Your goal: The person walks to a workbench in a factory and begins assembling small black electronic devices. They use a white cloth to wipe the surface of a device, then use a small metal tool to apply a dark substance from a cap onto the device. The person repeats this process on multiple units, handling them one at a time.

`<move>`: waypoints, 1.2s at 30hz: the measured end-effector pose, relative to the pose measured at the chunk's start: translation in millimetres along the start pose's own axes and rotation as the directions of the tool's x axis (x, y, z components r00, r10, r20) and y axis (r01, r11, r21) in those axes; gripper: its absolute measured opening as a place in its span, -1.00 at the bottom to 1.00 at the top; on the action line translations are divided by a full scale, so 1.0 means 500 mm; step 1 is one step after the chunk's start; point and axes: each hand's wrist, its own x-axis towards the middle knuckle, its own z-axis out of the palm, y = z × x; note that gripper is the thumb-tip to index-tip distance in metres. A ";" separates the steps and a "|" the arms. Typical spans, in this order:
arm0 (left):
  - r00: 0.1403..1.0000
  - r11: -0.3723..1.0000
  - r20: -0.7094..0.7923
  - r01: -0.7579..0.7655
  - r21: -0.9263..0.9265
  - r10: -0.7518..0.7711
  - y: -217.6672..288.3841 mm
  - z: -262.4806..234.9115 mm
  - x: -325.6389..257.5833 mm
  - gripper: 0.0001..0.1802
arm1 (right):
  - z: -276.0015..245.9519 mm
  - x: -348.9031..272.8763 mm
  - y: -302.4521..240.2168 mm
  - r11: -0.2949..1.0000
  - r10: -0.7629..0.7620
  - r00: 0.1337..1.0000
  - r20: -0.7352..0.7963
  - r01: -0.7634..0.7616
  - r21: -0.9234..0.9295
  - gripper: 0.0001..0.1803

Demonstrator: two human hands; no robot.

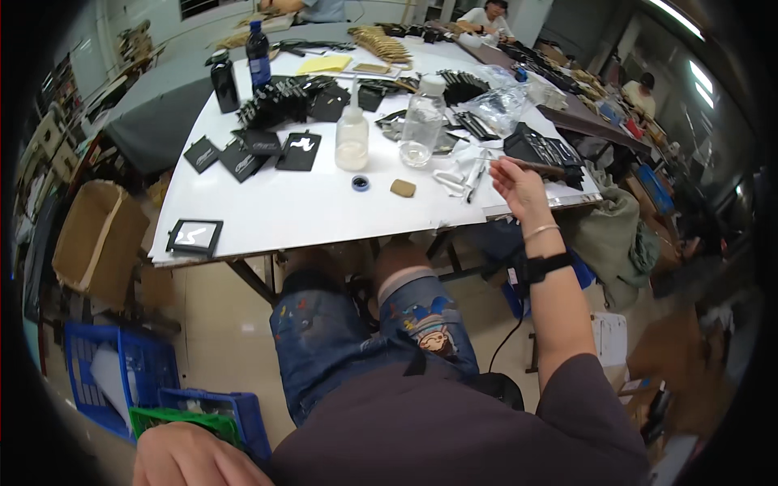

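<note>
My right hand [521, 193] is raised over the right part of the white table, its fingers pinched round a slim brown-handled tool [541, 168] whose thin end points left. Just beyond it lie black leather-like pieces [535, 144]. Left of it is a crumpled white cloth or paper with a white tube [470, 188]. My left hand [190, 458] is low at the lower left, beside a green crate [186, 419]; its back shows, and its fingertips are hidden. A black card-holder-like piece with a white mark [194, 237] lies near the table's front left corner.
A squeeze bottle [352, 142], a clear bottle [422, 121], a blue cap [360, 183] and a tan block [403, 188] stand or lie mid-table. Dark bottles [258, 61] rise at the far left. Blue crates [154, 364] and a cardboard box [101, 235] are on the floor. Other people sit beyond.
</note>
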 end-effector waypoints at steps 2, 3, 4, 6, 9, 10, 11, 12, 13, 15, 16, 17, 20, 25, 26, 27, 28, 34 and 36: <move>0.990 0.974 -0.032 0.138 0.181 -0.135 0.022 -0.025 -0.079 -0.70 | 0.006 0.052 0.010 0.998 0.021 1.000 0.006 -0.021 -0.064 -0.84; 0.980 0.932 -0.058 0.200 0.302 -0.192 0.025 -0.023 -0.117 -0.61 | 0.027 0.082 0.017 0.994 0.028 0.999 0.024 -0.025 -0.106 -0.84; 0.942 0.905 -0.312 0.236 0.353 -0.124 0.014 0.004 -0.150 -0.61 | 0.048 0.116 0.031 0.993 0.023 0.999 0.048 -0.018 -0.116 -0.84; 0.697 0.853 -0.714 0.410 0.323 -0.064 -0.017 -0.014 -0.195 -0.62 | 0.032 0.168 0.065 0.977 0.013 1.000 -0.019 -0.017 -0.214 -0.85; 0.244 0.695 -0.961 0.713 0.089 -0.128 -0.047 -0.063 -0.250 -0.67 | 0.040 0.221 0.090 0.939 -0.005 0.991 -0.134 -0.041 -0.341 -0.84; 0.179 0.667 -0.970 0.745 0.024 -0.166 -0.059 -0.073 -0.263 -0.69 | 0.050 0.241 0.097 0.936 -0.036 0.987 -0.154 -0.021 -0.352 -0.87; 0.105 0.635 -0.974 0.771 -0.048 -0.201 -0.072 -0.082 -0.276 -0.70 | 0.056 0.264 0.107 0.927 -0.063 0.989 -0.130 0.010 -0.374 -0.88; 0.111 0.623 -0.965 0.780 -0.064 -0.238 -0.084 -0.092 -0.293 -0.70 | 0.062 0.283 0.112 0.918 -0.091 0.990 -0.107 0.042 -0.395 -0.90; 0.111 0.622 -0.957 0.779 -0.085 -0.269 -0.095 -0.099 -0.304 -0.68 | 0.063 0.300 0.115 0.906 -0.120 0.989 -0.087 0.073 -0.417 -0.91; 0.088 0.630 -0.946 0.764 -0.137 -0.313 -0.113 -0.118 -0.313 -0.67 | 0.088 0.302 0.119 0.786 -0.165 0.986 -0.005 0.128 -0.605 -0.93; 0.073 0.590 -0.939 0.794 -0.149 -0.335 -0.115 -0.127 -0.314 -0.65 | 0.099 0.292 0.120 0.774 -0.143 0.989 0.039 0.136 -0.618 -0.92; 0.072 0.585 -0.937 0.797 -0.151 -0.341 -0.117 -0.138 -0.314 -0.65 | 0.099 0.285 0.123 0.762 -0.122 0.989 0.080 0.144 -0.632 -0.90; 0.073 0.559 -0.930 0.815 -0.152 -0.360 -0.118 -0.172 -0.314 -0.64 | 0.105 0.257 0.116 0.734 -0.115 0.960 0.255 0.255 -0.630 -0.87; 0.050 0.484 -0.917 0.860 -0.162 -0.396 -0.101 -0.213 -0.311 -0.64 | 0.104 0.238 0.129 0.664 -0.092 0.951 0.297 0.281 -0.693 -0.85; 0.048 0.475 -0.919 0.866 -0.157 -0.392 -0.098 -0.218 -0.311 -0.64 | 0.095 0.244 0.132 0.689 -0.078 0.968 0.237 0.224 -0.689 -0.86; 0.045 0.466 -0.920 0.872 -0.154 -0.389 -0.097 -0.223 -0.313 -0.64 | 0.082 0.248 0.128 0.708 -0.054 0.980 0.192 0.173 -0.684 -0.86; 0.043 0.457 -0.922 0.877 -0.150 -0.385 -0.096 -0.228 -0.315 -0.64 | 0.068 0.252 0.122 0.726 -0.028 0.989 0.147 0.121 -0.677 -0.86; 0.035 0.413 -0.938 0.903 -0.119 -0.346 -0.111 -0.241 -0.319 -0.65 | 0.055 0.251 0.100 0.716 0.001 0.975 0.221 0.154 -0.681 -0.87; 0.012 0.403 -0.937 0.905 -0.138 -0.350 -0.128 -0.246 -0.312 -0.65 | 0.036 0.259 0.109 0.638 -0.038 0.959 0.280 0.239 -0.732 -0.86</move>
